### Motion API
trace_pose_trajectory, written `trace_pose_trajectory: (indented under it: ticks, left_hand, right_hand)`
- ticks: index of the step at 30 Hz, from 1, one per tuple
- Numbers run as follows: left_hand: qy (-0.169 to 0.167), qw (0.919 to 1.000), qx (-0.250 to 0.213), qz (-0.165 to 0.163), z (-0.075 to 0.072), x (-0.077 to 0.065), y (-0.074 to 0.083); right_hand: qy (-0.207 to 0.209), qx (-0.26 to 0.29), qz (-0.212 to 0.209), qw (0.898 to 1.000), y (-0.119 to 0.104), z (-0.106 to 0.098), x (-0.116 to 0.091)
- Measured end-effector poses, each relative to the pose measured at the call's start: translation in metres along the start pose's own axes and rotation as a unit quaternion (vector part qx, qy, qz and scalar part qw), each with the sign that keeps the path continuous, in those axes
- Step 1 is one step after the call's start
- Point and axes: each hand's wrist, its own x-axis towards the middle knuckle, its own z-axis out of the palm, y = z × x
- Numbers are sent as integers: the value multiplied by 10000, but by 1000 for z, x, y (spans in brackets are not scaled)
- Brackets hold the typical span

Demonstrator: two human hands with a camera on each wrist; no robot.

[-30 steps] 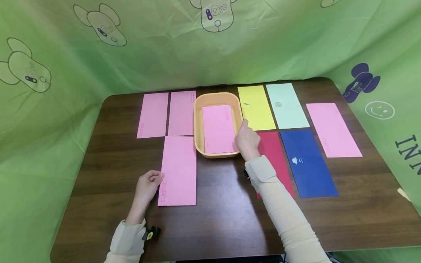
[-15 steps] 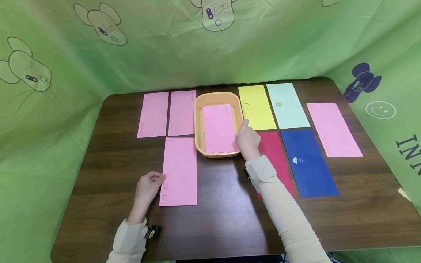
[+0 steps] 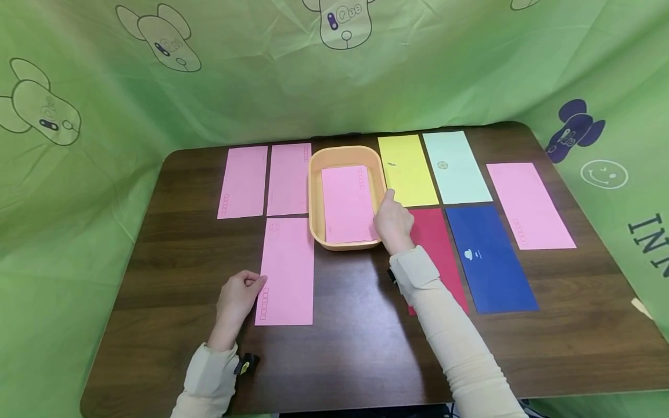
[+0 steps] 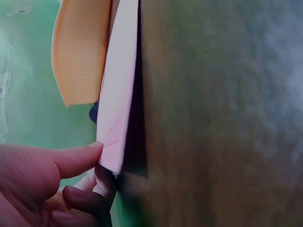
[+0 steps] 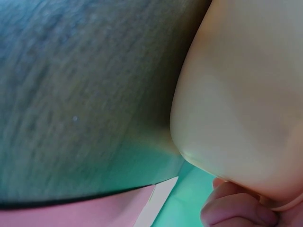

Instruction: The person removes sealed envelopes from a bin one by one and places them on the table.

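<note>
My left hand (image 3: 235, 302) pinches the left edge of a pink envelope (image 3: 287, 267) between thumb and fingers. In the left wrist view the thumb presses on the envelope's face (image 4: 116, 90), which is slightly tilted, with a dark gap along its lower side. The envelope's far right corner comes right up to the orange plastic basket (image 3: 316, 191). My right hand (image 3: 394, 223) grips the basket's right rim; in the right wrist view its fingers (image 5: 236, 208) curl at the basket's outer wall (image 5: 236, 94). Inside the basket lies a stack of pink envelopes (image 3: 347, 206).
Two pink envelopes (image 3: 243, 183) lie left of the basket. On the right are yellow (image 3: 407, 168), mint (image 3: 456, 168), red (image 3: 434, 249) and blue (image 3: 491, 261) envelopes, plus a pink one (image 3: 530, 206). A green cloth (image 3: 251, 87) hangs behind the brown table (image 3: 355, 360).
My left hand has shifted slightly right with the pink envelope's left edge, and the envelope has straightened a little. My right hand and the basket have stayed in place.
</note>
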Motion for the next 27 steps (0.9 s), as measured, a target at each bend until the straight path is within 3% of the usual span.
trace_pose_trajectory:
  ticks: [11,27]
  left_hand:
    - [38,9994,353,17,1,-5,7]
    - [164,9992,362,74,4,-4,8]
  right_hand:
    - [21,38,11,10000,0,-1,-1]
    - [96,23,7,10000,0,-1,-2]
